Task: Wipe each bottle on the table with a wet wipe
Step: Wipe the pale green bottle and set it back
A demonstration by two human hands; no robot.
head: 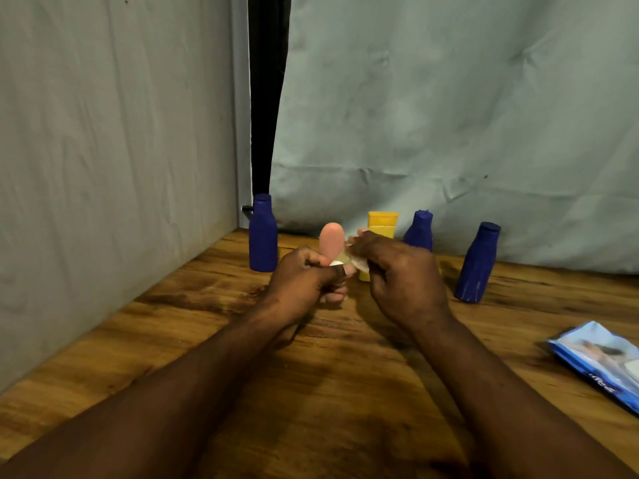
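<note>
My left hand (304, 281) grips the lower end of a small pink bottle (332, 240), held upright above the wooden table (207, 340). My right hand (401, 274) pinches a white wet wipe (358, 261) against the pink bottle's side. Behind my hands stands a yellow bottle (382, 224), partly hidden. Three dark blue bottles stand on the table: one at the back left (263, 235), one behind my right hand (420, 231), one at the right (479, 264).
A blue and white pack of wet wipes (601, 361) lies at the table's right edge. A grey wall runs along the left side, and a pale cloth hangs behind the bottles.
</note>
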